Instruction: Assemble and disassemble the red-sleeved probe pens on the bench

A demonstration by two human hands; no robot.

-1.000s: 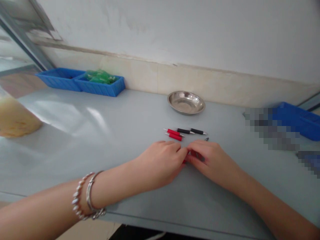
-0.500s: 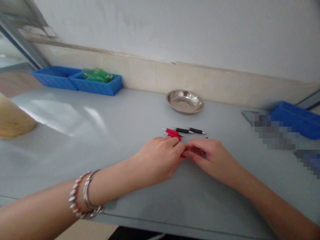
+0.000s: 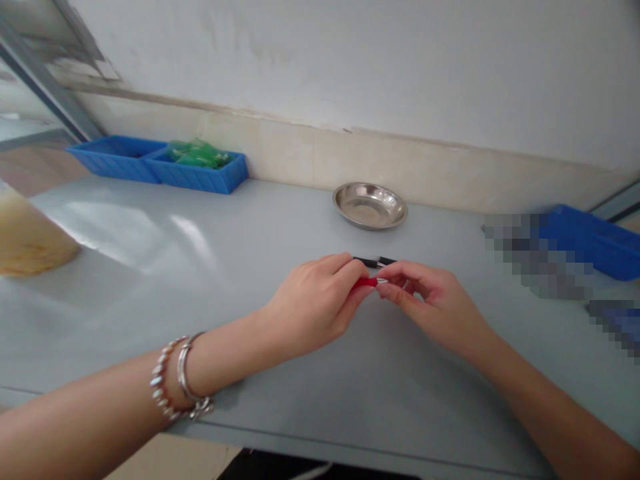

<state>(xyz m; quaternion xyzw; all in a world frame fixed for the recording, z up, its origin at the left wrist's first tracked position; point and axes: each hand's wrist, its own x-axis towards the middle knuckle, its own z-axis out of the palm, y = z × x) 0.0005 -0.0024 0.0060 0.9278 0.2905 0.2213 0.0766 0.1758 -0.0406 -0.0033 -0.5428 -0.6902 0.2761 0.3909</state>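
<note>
My left hand (image 3: 320,300), with bracelets at its wrist, is closed round a red pen (image 3: 367,282). The pen's silver tip points right, to where my right hand (image 3: 425,293) pinches it between thumb and fingertips. Most of the barrel is hidden inside my left hand. Just beyond the hands lie a black pen (image 3: 367,261) and a second black pen (image 3: 387,261), both partly covered by my fingers.
A shallow steel dish (image 3: 370,207) stands near the wall. Blue bins are at the back left, one bin (image 3: 200,179) holding green plastic bags. Another blue bin (image 3: 595,240) sits at right beside blurred-out items. A yellowish roll-like object (image 3: 35,240) is at far left.
Both hands have shifted slightly away from me, over the spot where the red pens lay visible. A red pen with its silver tip now shows between my hands.
</note>
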